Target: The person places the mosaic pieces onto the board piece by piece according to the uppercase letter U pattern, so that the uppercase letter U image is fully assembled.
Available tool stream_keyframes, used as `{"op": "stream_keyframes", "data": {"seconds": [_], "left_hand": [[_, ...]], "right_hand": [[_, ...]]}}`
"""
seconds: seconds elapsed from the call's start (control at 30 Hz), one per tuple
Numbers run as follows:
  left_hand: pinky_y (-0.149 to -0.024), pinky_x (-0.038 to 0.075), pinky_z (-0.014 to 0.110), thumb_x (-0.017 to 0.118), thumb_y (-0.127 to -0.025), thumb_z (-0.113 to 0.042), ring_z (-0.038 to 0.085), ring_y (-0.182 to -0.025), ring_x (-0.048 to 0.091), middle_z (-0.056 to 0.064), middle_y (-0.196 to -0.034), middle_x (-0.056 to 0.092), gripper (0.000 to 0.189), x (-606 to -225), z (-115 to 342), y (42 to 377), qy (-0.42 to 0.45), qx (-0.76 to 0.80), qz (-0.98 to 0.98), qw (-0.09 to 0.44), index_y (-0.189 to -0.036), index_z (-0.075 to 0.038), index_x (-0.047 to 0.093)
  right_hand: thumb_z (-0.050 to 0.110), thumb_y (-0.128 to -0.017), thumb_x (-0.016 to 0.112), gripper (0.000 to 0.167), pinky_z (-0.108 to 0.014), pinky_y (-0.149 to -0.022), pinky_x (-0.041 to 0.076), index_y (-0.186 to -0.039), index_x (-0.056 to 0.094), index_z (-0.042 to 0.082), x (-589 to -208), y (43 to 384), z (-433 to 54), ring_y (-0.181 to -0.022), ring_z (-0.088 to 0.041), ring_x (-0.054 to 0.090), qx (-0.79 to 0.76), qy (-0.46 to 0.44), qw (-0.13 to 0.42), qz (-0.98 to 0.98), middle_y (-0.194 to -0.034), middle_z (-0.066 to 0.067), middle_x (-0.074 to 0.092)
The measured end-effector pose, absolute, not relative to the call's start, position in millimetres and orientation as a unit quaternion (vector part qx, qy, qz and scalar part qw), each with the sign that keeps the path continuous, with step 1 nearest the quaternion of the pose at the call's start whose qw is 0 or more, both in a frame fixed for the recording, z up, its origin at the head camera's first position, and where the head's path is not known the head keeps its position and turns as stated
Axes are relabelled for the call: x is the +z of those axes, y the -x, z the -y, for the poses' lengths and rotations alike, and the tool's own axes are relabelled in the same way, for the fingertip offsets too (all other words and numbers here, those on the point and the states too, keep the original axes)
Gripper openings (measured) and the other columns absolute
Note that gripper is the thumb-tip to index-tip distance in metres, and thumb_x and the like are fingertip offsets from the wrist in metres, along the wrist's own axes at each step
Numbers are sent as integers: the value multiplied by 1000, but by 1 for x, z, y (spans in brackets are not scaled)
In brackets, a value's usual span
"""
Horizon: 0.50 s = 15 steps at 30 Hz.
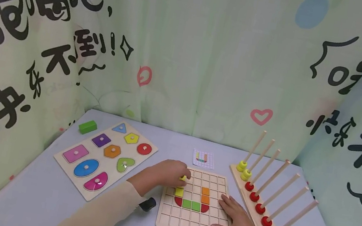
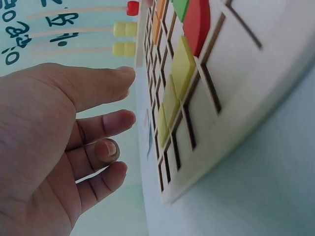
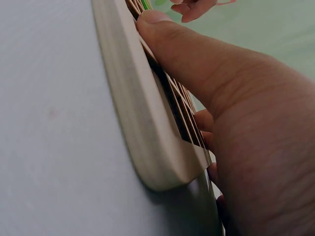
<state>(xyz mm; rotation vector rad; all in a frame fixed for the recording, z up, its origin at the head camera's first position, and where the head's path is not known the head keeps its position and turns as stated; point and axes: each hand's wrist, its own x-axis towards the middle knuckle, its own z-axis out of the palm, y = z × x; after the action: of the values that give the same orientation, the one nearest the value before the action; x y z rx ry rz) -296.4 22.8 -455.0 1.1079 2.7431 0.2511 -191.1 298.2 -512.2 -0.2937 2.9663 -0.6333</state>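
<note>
A square wooden grid board (image 1: 180, 225) lies on the table with coloured tiles set in a U shape. Its left side has yellow tiles (image 2: 183, 66), the bottom green tiles (image 1: 191, 205) between red rounded corner tiles (image 1: 205, 208), and the right side orange tiles (image 1: 205, 195). Over the upper left of the board is my left hand (image 1: 169, 173); in the left wrist view its fingers are loosely bent, apart from the tiles, holding nothing. My right hand (image 1: 236, 224) rests on the board's right edge, fingers spread and thumb on the grid.
Left of the grid board lies a shape puzzle board (image 1: 108, 165) with knobbed pieces, and a green block (image 1: 87, 127) behind it. A small pattern card (image 1: 203, 159) lies beyond the grid. On the right, a pegged bead stand (image 1: 243, 187) with tall upright rods stands close to my right hand.
</note>
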Motion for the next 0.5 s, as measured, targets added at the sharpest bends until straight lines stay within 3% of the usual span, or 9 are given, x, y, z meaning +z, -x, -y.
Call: {"op": "stream_keyframes", "data": {"seconds": [0.5], "left_hand": [[-79, 49, 24, 73, -88, -27, 7, -83, 54, -8, -99, 64, 25, -454, 18, 287, -336, 88, -935, 73, -112, -20, 73]], "right_hand": [[73, -65, 71, 102, -65, -106, 21, -143, 50, 11, -510, 192, -296, -143, -36, 20, -212, 77, 64, -972, -153, -6, 36]]}}
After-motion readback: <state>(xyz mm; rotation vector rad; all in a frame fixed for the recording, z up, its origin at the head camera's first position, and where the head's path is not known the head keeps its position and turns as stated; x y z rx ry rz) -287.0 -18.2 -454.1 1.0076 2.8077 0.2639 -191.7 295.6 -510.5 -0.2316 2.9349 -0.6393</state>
